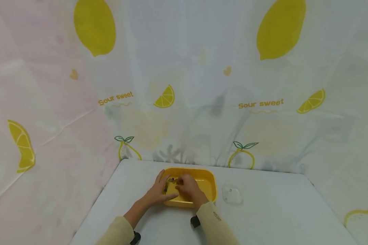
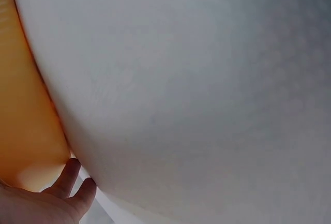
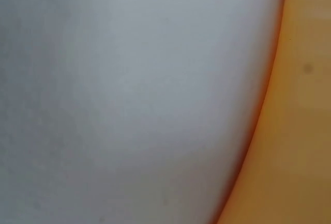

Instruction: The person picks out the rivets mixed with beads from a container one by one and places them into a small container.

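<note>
Far left: pinkish side of the lemon-print backdrop [image 1: 52,112], which carries on behind the table with lemons, slices, hearts and "Sour sweet" lettering. White table [image 1: 270,204] below it.

Next, beige left sleeve [image 1: 118,231], small black device [image 1: 135,237] at the wrist. Left hand [image 1: 157,191] sits at the left end of the yellow tray [image 1: 207,186]: fingers spread, thumb stuck out toward the right over the near left corner. Left wrist view shows two of its fingertips next to the tray's outer wall.

Tray is flat on the table, between and under the hands. Small round beads [image 1: 172,180], some dark, some yellowish, lie inside it at the left end, in a bent line along the left and far walls. Too small to count.

Right hand [image 1: 188,185] reaches over the near rim into the tray, fingers bent, tips right by the beads. Can't tell if it's pinching one; tips too small in the head view.

Then the right wrist's black device [image 1: 195,222] and beige right sleeve [image 1: 216,224]. Right of the tray, just beside it: a clear plastic piece [image 1: 232,194], roughly square, flat on the table.
</note>
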`<state>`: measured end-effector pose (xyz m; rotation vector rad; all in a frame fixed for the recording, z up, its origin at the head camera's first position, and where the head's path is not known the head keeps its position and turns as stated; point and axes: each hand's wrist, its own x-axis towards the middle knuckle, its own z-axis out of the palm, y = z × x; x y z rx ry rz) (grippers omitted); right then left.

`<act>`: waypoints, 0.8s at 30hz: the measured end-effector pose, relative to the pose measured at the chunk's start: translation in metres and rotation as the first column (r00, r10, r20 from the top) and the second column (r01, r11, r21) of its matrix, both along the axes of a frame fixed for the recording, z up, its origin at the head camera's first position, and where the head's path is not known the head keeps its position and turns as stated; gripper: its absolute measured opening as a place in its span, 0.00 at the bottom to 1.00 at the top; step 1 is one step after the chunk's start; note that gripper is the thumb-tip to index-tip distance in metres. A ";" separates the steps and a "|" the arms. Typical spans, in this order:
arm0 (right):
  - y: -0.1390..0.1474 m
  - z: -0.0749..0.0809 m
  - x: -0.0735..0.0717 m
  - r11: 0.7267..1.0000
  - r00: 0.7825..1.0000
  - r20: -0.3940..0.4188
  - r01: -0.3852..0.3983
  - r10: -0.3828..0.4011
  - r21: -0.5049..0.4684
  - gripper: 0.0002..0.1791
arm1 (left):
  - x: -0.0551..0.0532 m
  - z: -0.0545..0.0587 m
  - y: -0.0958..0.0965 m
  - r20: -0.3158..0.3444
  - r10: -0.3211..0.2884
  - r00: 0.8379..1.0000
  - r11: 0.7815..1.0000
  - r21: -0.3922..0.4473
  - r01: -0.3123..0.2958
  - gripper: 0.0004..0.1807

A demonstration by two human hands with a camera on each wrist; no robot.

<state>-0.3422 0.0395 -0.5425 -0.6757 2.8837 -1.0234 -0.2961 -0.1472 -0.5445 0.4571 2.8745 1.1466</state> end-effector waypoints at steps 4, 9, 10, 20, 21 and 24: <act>0.001 0.000 -0.002 1.000 0.999 0.032 0.006 -0.005 -0.019 0.02 | 0.000 0.002 0.000 0.000 -0.006 1.000 1.000 -0.003 0.006 0.53; 0.002 0.003 -0.007 0.999 0.998 0.053 0.024 -0.022 -0.034 0.04 | -0.003 0.010 0.001 -0.008 -0.008 1.000 1.000 -0.004 0.008 0.53; 0.002 0.004 -0.007 0.999 0.998 0.057 0.026 -0.024 -0.035 0.04 | -0.003 0.011 0.001 -0.010 -0.008 1.000 1.000 -0.006 0.008 0.53; 0.002 0.000 -0.007 0.997 0.996 0.079 0.042 -0.038 -0.058 0.03 | 0.002 0.010 0.001 -0.009 -0.023 1.000 1.000 0.021 0.023 0.52; 0.002 -0.001 -0.006 0.997 0.996 0.082 0.042 -0.036 -0.063 0.03 | 0.002 0.009 0.001 -0.006 -0.024 1.000 0.999 0.021 0.024 0.52; 0.002 -0.003 -0.004 0.996 0.995 0.098 0.038 -0.030 -0.081 0.02 | 0.004 0.008 0.001 -0.003 -0.025 1.000 1.000 0.008 0.025 0.52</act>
